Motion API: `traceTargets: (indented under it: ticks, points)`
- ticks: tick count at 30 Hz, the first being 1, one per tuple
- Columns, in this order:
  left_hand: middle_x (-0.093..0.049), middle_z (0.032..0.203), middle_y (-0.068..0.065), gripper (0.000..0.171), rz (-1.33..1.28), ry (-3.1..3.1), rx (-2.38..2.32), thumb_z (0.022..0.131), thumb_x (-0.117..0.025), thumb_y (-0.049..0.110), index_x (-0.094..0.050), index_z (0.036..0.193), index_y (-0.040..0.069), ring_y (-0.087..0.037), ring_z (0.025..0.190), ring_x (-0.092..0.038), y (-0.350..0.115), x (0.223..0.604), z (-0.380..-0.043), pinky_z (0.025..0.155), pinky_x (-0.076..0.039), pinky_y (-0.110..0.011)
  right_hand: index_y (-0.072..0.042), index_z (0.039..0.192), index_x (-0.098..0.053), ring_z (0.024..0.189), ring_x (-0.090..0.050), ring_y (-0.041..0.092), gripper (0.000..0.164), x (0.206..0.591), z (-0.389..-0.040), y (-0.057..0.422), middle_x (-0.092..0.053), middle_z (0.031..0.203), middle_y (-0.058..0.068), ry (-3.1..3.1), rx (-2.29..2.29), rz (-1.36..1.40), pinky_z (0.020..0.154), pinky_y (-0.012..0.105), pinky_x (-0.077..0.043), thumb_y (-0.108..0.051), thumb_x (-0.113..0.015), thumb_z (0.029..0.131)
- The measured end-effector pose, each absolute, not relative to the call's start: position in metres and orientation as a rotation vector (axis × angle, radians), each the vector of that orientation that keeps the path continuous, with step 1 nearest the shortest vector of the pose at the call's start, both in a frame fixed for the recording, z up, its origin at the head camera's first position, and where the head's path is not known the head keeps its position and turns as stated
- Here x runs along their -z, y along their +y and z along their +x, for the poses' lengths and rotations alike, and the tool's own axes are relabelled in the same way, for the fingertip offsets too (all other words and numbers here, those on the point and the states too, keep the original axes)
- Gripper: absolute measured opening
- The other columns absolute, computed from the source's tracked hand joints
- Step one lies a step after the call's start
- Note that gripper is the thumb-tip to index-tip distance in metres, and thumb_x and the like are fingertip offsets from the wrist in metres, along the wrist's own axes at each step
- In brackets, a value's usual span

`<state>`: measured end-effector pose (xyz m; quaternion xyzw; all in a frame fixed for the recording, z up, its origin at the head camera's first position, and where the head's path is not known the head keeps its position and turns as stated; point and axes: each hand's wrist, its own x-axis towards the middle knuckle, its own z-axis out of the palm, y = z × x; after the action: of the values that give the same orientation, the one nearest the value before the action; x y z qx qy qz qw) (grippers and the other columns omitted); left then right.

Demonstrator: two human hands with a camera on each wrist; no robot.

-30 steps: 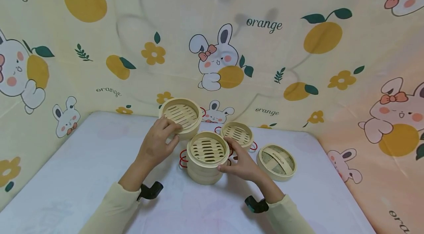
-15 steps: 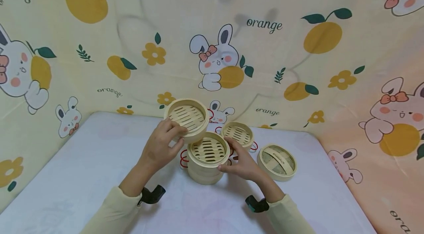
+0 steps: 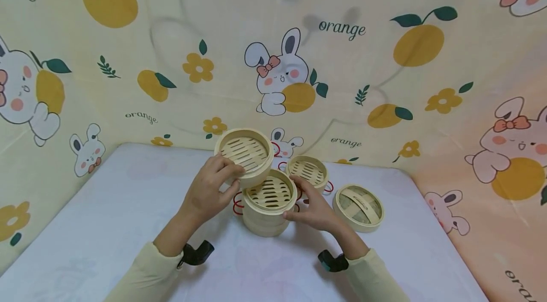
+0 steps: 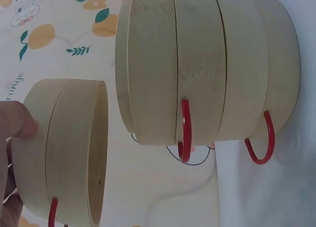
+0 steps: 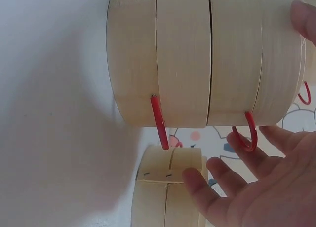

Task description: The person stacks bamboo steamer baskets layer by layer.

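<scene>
Before a rabbit-print backdrop (image 3: 239, 3), left grip (image 3: 208, 188) pinches a raised steamer (image 3: 245, 149), right grip (image 3: 314, 208) holds a stack (image 3: 265, 222) on white cloth (image 3: 248, 273).

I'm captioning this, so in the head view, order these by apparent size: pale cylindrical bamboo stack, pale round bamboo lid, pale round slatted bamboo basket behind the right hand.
1. Bamboo stack
2. Bamboo lid
3. Slatted basket, partly hidden by the right hand; farther back, so true size is unsure.

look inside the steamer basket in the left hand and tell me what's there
Inside the steamer basket, a slatted floor shows, with nothing else visible on it. The left hand covers the near-left rim and the floor's edge there.
</scene>
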<state>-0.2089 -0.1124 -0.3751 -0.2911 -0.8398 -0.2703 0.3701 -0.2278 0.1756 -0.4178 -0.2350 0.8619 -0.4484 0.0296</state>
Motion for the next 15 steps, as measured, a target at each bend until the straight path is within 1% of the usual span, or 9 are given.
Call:
traceTargets:
  ticks: [5, 10, 15]
  points:
    - [-0.061, 0.093, -0.003, 0.022, -0.781, -2.108, 0.701, 0.075, -0.070, 0.003, -0.069, 0.094, 0.013, -0.022, 0.093, -0.056, -0.111, 0.374, -0.208, 0.105, -0.042, -0.047, -0.017, 0.147, -0.036, 0.123, -0.048, 0.026, 0.089, 0.417, -0.230, 0.176, -0.051, 0.138, 0.008, 2.647, 1.374, -0.733, 0.092, 0.058, -0.043, -0.029, -0.083, 0.073]
    - [-0.060, 0.092, -0.003, 0.022, -0.818, -2.078, 0.700, 0.075, -0.070, 0.003, -0.069, 0.094, 0.013, -0.022, 0.092, -0.056, -0.107, 0.373, -0.207, 0.104, -0.042, -0.047, -0.013, 0.148, -0.034, 0.126, -0.046, 0.029, 0.089, 0.416, -0.229, 0.176, -0.049, 0.141, 0.011, 2.641, 1.372, -0.706, 0.094, 0.059, -0.042, -0.022, -0.082, 0.074]
    - [-0.060, 0.093, -0.003, 0.022, -0.830, -2.092, 0.700, 0.074, -0.072, 0.003, -0.070, 0.094, 0.013, -0.023, 0.094, -0.057, -0.104, 0.373, -0.203, 0.107, -0.040, -0.048, -0.004, 0.147, -0.033, 0.127, -0.045, 0.036, 0.087, 0.400, -0.219, 0.171, -0.047, 0.142, 0.020, 2.633, 1.375, -0.681, 0.095, 0.063, -0.040, -0.013, -0.080, 0.075]
